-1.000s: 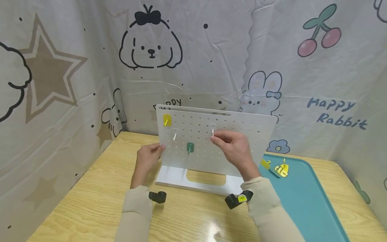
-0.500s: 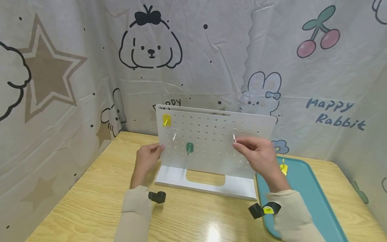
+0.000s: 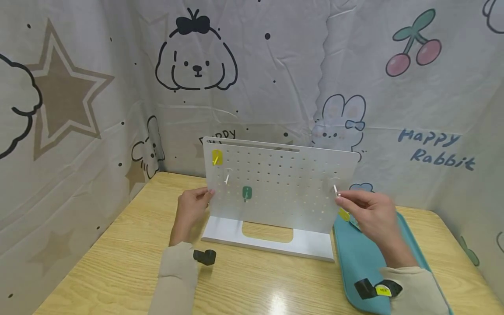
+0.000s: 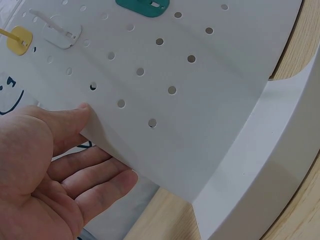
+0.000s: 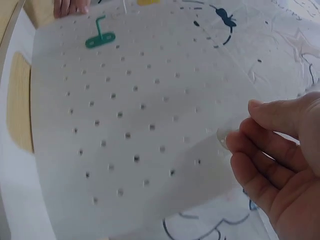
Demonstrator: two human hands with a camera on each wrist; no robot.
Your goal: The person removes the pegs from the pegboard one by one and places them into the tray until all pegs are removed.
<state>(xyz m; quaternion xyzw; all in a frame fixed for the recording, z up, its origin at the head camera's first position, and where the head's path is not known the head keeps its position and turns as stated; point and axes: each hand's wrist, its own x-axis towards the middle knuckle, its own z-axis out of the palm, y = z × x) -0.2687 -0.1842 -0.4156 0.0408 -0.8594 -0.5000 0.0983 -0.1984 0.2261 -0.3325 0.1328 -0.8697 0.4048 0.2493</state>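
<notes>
A white pegboard (image 3: pixel 283 205) stands upright on its white base. My left hand (image 3: pixel 192 208) grips its left edge, thumb on the front face and fingers behind, as the left wrist view shows. Near the board's right side my right hand (image 3: pixel 368 216) pinches a white hook (image 3: pixel 335 189) by its peg. Its round plate (image 5: pixel 221 140) is partly hidden by the fingers; whether it touches the board I cannot tell. On the board's left part sit a yellow hook (image 3: pixel 217 157), another white hook (image 3: pixel 227 177) and a green hook (image 3: pixel 246 193).
A teal tray (image 3: pixel 350 280) lies right of the board, partly under my right arm. A yellow hook (image 3: pixel 344 214) and a green piece on it show behind the hand. The wooden table (image 3: pixel 236 284) extends in front; a printed curtain (image 3: pixel 256 100) hangs behind.
My right hand has carried the white hook rightward along the board, from the middle to near the right edge. The left hand has stayed on the board's left edge.
</notes>
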